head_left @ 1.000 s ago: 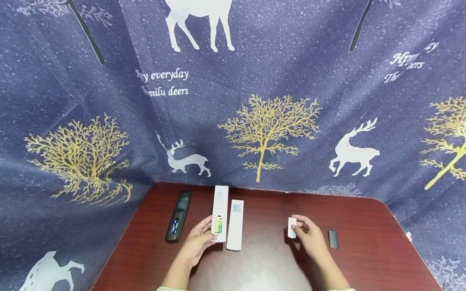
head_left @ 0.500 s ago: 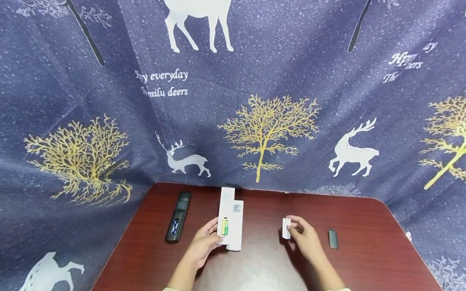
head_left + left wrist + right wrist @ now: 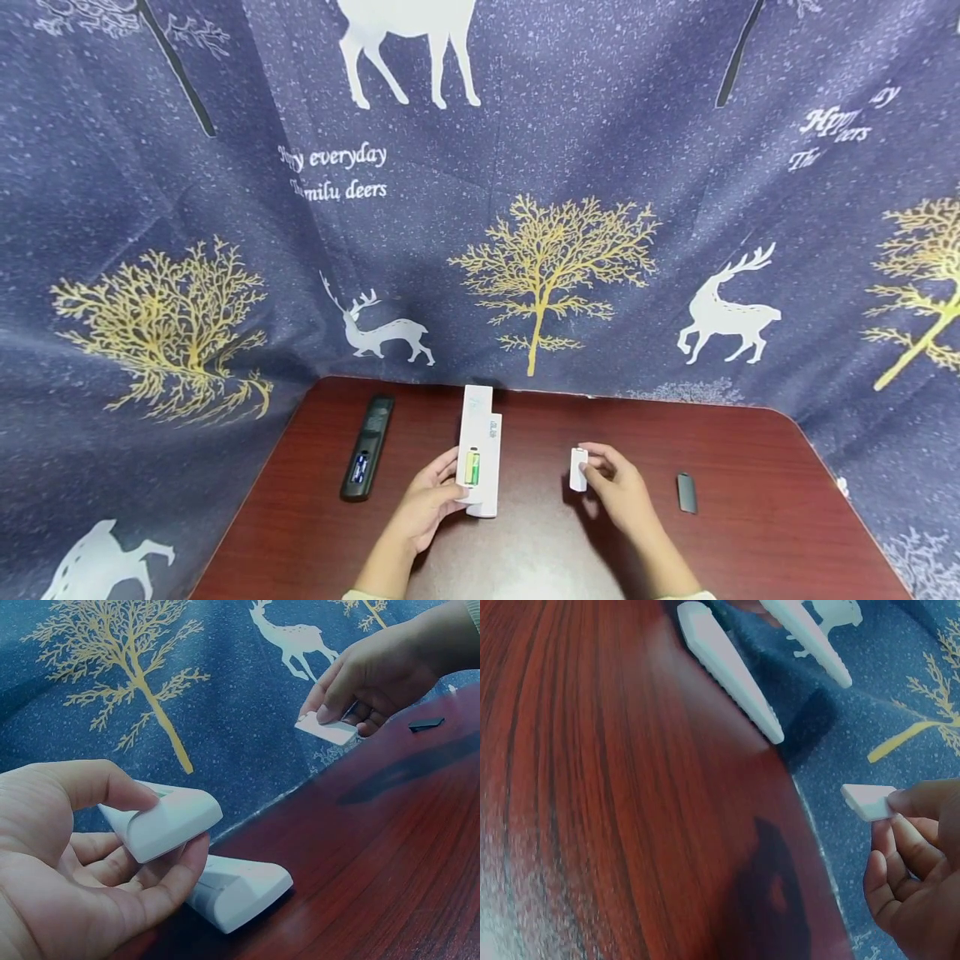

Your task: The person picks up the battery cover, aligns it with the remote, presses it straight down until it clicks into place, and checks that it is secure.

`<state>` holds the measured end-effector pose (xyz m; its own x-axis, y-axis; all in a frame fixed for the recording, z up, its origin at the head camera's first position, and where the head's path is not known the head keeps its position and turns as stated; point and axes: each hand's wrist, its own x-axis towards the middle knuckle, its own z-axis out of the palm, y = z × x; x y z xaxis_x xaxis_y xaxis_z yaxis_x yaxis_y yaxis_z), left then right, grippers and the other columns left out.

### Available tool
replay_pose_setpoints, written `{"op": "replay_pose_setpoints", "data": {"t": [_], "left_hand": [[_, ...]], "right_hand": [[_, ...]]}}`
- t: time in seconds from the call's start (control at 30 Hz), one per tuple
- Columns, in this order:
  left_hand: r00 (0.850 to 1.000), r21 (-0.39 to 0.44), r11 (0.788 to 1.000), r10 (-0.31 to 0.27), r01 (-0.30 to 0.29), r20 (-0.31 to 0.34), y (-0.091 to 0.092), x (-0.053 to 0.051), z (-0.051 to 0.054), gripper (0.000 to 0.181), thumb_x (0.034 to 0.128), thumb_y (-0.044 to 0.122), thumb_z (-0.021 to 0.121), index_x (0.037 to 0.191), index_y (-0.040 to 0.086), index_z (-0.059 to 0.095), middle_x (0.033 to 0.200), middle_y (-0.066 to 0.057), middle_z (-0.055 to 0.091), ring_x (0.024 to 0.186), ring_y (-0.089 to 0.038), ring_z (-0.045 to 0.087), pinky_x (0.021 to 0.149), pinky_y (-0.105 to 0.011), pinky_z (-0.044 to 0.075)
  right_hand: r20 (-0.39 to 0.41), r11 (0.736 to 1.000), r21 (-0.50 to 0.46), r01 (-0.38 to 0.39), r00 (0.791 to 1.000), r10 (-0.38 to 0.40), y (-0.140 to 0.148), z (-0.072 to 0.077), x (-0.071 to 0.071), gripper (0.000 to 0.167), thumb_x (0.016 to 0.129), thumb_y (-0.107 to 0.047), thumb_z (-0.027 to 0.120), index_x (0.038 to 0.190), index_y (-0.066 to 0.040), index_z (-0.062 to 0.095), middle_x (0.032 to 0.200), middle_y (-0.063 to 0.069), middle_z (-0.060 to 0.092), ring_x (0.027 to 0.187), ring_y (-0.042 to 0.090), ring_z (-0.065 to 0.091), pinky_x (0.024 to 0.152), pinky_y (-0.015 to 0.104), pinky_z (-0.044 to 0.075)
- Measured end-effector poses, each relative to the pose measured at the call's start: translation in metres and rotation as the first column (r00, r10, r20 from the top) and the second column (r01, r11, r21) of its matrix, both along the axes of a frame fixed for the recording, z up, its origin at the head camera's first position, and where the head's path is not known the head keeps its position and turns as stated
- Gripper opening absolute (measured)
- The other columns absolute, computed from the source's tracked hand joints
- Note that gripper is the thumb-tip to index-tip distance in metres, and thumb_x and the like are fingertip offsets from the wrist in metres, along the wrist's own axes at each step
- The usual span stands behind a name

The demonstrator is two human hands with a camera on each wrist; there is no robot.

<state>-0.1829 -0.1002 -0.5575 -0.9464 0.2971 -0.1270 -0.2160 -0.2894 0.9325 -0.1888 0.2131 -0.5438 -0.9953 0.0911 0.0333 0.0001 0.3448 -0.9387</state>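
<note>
My left hand (image 3: 431, 506) grips the lower end of a white remote (image 3: 477, 417), raised above the table with its battery compartment uncovered. Two batteries (image 3: 472, 468), one yellowish and one green, lie inside that compartment. Partly behind it, a second white remote (image 3: 489, 492) rests on the table. To the right, my right hand (image 3: 618, 490) pinches a small white cover (image 3: 578, 469) between thumb and fingers, held up off the surface. In the right wrist view the cover (image 3: 870, 801) is at the fingertips, apart from both white remotes.
A black remote (image 3: 368, 446) with blue batteries showing lies at the left of the reddish-brown table (image 3: 750, 467). Right of my right hand lies a small black cover (image 3: 686, 492). A blue cloth (image 3: 600, 333) printed with deer and trees hangs behind the table's far edge.
My left hand has carried the white remote to the right, so that it now overlaps the second one. The right hand has moved left with the white cover.
</note>
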Motion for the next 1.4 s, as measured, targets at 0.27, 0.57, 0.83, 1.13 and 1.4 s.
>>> {"op": "replay_pose_setpoints", "data": {"t": [0.27,0.57,0.83,1.13,1.4], "left_hand": [[1.000,0.010,1.000,-0.009,0.009,0.005,0.005,-0.001,-0.001,0.081,0.0829,-0.007,0.056,0.157,-0.006,0.023,0.153,-0.033,0.035,0.112,-0.024,0.064,0.092,-0.035,0.057],[1.000,0.016,0.999,-0.028,0.028,0.004,0.012,-0.002,-0.001,0.080,0.0837,-0.007,0.057,0.156,-0.006,0.025,0.152,-0.032,0.037,0.117,-0.029,0.062,0.091,-0.034,0.057],[0.999,0.010,0.999,-0.039,0.039,-0.010,0.019,-0.001,-0.001,0.078,0.0834,-0.005,0.058,0.155,-0.006,0.027,0.152,-0.031,0.038,0.113,-0.023,0.063,0.091,-0.034,0.056],[0.999,0.011,0.999,-0.047,0.047,-0.026,0.027,0.003,-0.002,0.079,0.0835,-0.005,0.057,0.156,-0.008,0.024,0.154,-0.033,0.034,0.114,-0.024,0.063,0.092,-0.035,0.056],[0.999,0.010,0.999,-0.046,0.046,-0.016,0.031,0.002,-0.001,0.080,0.0820,-0.006,0.057,0.156,-0.007,0.026,0.153,-0.032,0.036,0.112,-0.023,0.064,0.090,-0.035,0.057]], "right_hand": [[0.007,1.000,-0.017,-0.023,1.000,0.024,-0.008,0.005,0.001,0.033,0.094,-0.006,0.068,0.127,-0.004,0.066,0.101,0.015,0.076,0.080,0.005,0.067,0.071,0.021,0.053],[-0.024,0.999,-0.024,-0.036,0.999,0.035,-0.015,0.007,0.002,0.031,0.092,-0.003,0.068,0.123,-0.005,0.068,0.099,0.014,0.076,0.079,0.006,0.066,0.074,0.020,0.052],[-0.046,0.999,-0.007,-0.044,0.998,0.043,-0.021,0.008,0.003,0.031,0.092,-0.007,0.070,0.123,-0.008,0.068,0.098,0.011,0.075,0.078,0.008,0.065,0.073,0.020,0.051],[-0.039,0.999,-0.026,-0.046,0.998,0.045,-0.032,0.011,0.005,0.030,0.091,-0.006,0.071,0.121,-0.011,0.070,0.095,0.009,0.074,0.081,0.010,0.067,0.075,0.020,0.052],[-0.066,0.996,-0.056,-0.071,0.996,0.068,-0.038,0.014,0.005,0.030,0.090,-0.005,0.071,0.119,-0.011,0.070,0.094,0.010,0.074,0.081,0.012,0.068,0.075,0.021,0.052]]}}
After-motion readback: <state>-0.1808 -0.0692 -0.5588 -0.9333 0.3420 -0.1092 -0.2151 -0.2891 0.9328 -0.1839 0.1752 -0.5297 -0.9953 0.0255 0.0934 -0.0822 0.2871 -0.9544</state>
